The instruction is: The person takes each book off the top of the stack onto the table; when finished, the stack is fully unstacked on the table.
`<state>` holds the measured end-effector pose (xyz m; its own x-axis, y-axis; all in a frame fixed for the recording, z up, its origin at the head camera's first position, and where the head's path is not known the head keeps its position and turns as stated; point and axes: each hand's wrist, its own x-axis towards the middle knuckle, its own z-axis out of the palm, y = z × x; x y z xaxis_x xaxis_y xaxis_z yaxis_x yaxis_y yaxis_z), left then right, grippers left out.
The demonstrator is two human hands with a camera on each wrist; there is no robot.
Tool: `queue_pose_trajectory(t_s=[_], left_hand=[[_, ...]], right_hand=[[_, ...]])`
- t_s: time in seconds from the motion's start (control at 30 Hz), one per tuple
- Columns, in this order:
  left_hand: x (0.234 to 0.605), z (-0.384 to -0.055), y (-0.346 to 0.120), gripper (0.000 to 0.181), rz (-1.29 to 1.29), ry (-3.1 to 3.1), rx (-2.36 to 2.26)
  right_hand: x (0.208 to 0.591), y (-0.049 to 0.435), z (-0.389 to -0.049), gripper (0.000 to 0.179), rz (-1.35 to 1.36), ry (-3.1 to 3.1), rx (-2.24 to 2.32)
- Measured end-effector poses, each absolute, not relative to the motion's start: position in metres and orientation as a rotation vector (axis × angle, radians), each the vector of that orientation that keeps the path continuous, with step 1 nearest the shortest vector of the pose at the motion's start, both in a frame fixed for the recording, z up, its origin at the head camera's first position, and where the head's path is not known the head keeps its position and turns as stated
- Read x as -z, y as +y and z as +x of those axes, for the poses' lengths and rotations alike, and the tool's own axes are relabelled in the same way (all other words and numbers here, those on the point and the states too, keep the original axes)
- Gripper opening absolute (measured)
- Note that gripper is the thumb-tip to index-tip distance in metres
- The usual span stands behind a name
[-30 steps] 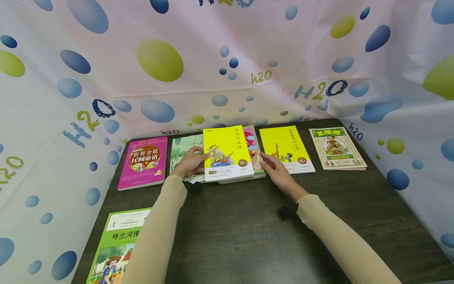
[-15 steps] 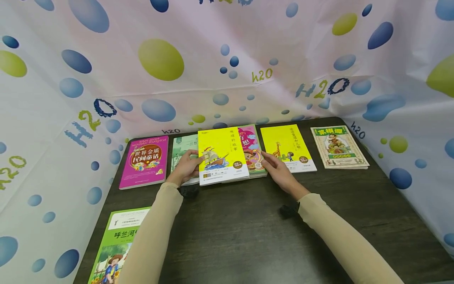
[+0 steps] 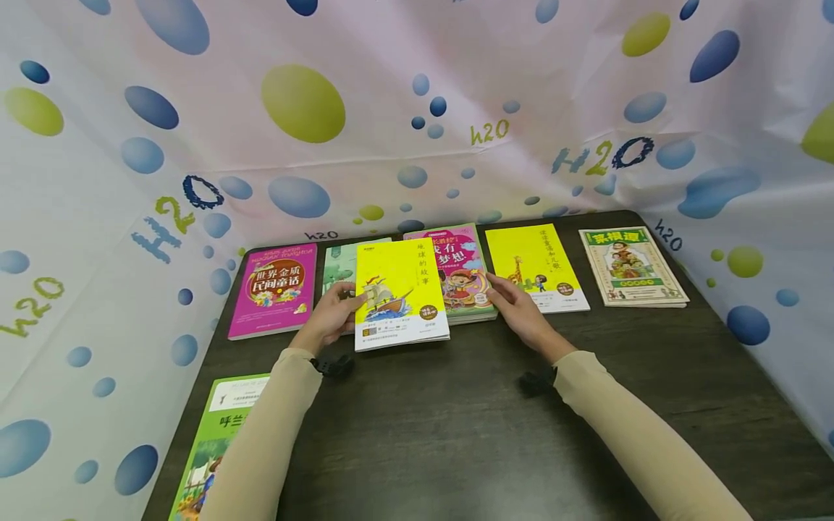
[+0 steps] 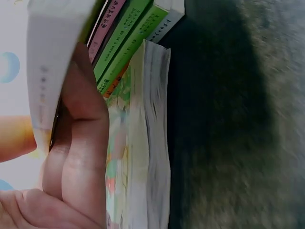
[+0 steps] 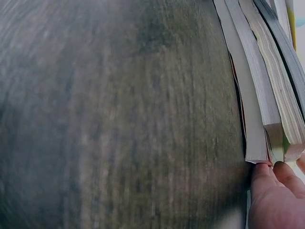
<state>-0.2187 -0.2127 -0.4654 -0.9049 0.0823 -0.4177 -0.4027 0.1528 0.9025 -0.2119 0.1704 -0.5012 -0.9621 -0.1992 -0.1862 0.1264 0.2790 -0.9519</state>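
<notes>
My left hand grips a yellow book with a sailing ship on its cover, thumb over the left edge and fingers underneath. The left wrist view shows the curled fingers beneath this raised book, beside the page edges of a thick book below. The yellow book overlaps a green book and a pink book on top of a stack. My right hand touches the right side of that stack. In the right wrist view, its fingertips meet the corner of the stacked books.
A magenta book lies at the back left of the dark table, a green picture-cover book at front left, partly behind the left sleeve. Right of the stack lie another yellow book and a cream-and-green booklet pile. A patterned curtain encloses the back.
The yellow ship book has moved left and toward the person in my left hand, uncovering more of the pink book. My right hand stays at the stack's right side.
</notes>
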Motion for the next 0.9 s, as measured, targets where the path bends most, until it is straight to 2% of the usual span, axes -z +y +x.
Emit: queue_pose_trajectory(t_s=[0.5,0.9], left_hand=[[0.463,-0.177,-0.238,0.059,-0.250,2.071,-1.782],[0.468,-0.119,-0.261,0.059,-0.216,2.098,-1.786]], right_hand=[[0.504,0.173,-0.214,0.064,-0.107,2.292,1.728],[0.502,0.174,-0.213,0.064,-0.120,2.296,1.717]])
